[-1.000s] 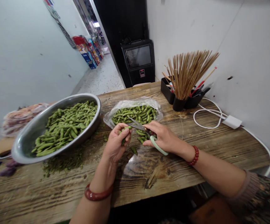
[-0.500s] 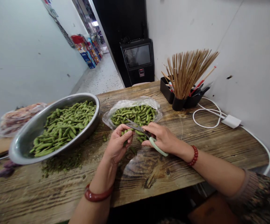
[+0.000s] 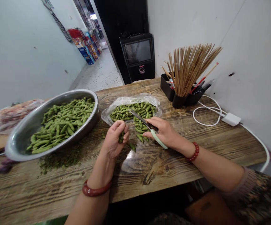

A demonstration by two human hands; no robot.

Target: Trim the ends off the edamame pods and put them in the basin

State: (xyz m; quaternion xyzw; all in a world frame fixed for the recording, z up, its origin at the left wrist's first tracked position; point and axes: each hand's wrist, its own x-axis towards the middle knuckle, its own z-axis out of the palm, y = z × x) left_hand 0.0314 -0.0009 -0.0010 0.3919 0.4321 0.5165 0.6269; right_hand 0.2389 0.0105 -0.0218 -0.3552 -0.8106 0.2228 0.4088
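Over the wooden table, my left hand [image 3: 116, 138] is curled closed around green edamame pods [image 3: 121, 137], mostly hidden by the fingers. My right hand [image 3: 162, 130] grips scissors [image 3: 142, 120] with pale green handles; the blades point up and left, apart from my left hand. Behind both hands lies a clear plastic bag [image 3: 123, 100] spread open, with edamame pods [image 3: 144, 108] in it and some spilling out toward me. A single loose pod [image 3: 132, 147] rests on the table just right of my left hand.
On the left stands a large metal basin [image 3: 15, 149] of edamame, with green trimmings [image 3: 55, 163] beside it. Behind it is a bag of pinkish food [image 3: 15, 115]. At the back right are wooden skewers [image 3: 189, 72] in a black holder [image 3: 167, 89] and a white cable with adapter [image 3: 231, 119].
My left hand has drawn back from the scissor blades and its fingers have curled in. The scissors in my right hand have moved apart from it. The view has shifted slightly.
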